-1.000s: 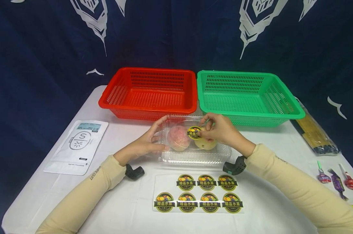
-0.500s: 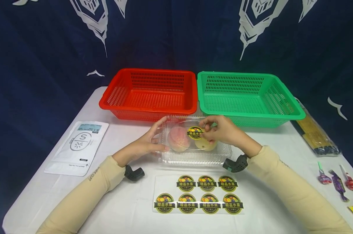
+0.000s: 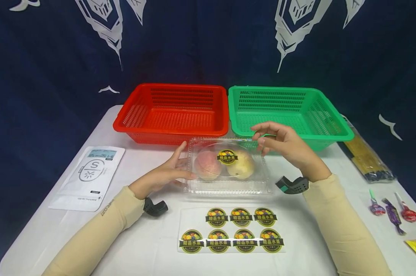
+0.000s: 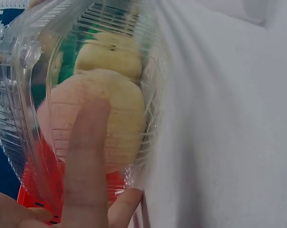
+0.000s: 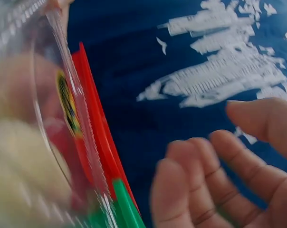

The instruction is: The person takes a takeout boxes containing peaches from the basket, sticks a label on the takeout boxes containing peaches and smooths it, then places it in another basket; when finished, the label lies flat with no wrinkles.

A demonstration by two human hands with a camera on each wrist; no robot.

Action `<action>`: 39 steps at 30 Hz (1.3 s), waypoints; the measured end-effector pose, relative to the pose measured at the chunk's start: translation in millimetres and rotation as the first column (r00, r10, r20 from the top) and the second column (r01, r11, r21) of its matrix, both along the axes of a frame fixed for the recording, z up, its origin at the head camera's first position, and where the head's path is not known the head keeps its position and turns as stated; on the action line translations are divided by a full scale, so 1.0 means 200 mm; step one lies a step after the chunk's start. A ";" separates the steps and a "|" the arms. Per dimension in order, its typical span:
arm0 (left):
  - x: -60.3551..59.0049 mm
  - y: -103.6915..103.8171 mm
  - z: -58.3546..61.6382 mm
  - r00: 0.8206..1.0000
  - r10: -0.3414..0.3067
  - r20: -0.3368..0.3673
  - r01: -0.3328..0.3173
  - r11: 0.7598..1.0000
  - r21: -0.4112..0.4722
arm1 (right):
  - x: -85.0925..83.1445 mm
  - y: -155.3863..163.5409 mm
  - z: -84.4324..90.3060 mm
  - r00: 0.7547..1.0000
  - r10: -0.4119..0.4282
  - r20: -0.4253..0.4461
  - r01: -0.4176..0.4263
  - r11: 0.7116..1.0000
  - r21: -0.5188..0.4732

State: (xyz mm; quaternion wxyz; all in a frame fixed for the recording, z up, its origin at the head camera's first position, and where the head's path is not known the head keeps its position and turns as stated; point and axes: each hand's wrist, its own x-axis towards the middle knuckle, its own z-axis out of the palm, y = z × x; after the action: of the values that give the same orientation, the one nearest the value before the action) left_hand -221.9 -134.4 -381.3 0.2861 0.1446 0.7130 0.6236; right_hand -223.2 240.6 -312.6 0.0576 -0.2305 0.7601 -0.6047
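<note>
Our right hand (image 3: 284, 143) has lifted off the clear clamshell box (image 3: 228, 168), fingers loosely spread and holding nothing, hovering just above its right end. The round fruit sticker (image 3: 227, 156) it was pressing now sits alone on the lid, so we judge it stuck. Our left hand (image 3: 163, 174) still steadies the box's left end with straight fingers, two peaches (image 3: 208, 165) inside.

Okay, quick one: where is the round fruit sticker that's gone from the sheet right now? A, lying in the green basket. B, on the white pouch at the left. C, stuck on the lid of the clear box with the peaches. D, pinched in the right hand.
C: the sticker sits on the lid of the clear box over the two peaches, while the right hand hovers beside it holding nothing.
</note>
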 end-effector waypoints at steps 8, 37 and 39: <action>0.00 0.00 -0.02 0.997 0.053 0.062 -0.054 0.998 0.020 | -0.01 0.18 0.02 0.990 -0.088 -0.109 0.026 0.880 -0.474; 0.07 0.06 -0.02 0.991 0.037 0.128 -0.041 0.999 0.027 | 0.05 0.90 -0.12 0.697 -0.659 0.282 0.629 0.372 -0.683; 0.08 0.07 -0.01 0.989 0.045 0.139 -0.051 0.998 0.040 | 0.03 0.89 -0.16 0.661 -0.696 0.280 0.655 0.353 -0.668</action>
State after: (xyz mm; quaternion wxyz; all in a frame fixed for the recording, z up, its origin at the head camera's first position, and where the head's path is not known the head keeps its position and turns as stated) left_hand -206.7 -120.9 -383.9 0.3163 0.0900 0.6810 0.6543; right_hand -217.8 419.5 -344.3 -0.3117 0.0845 0.4835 -0.8136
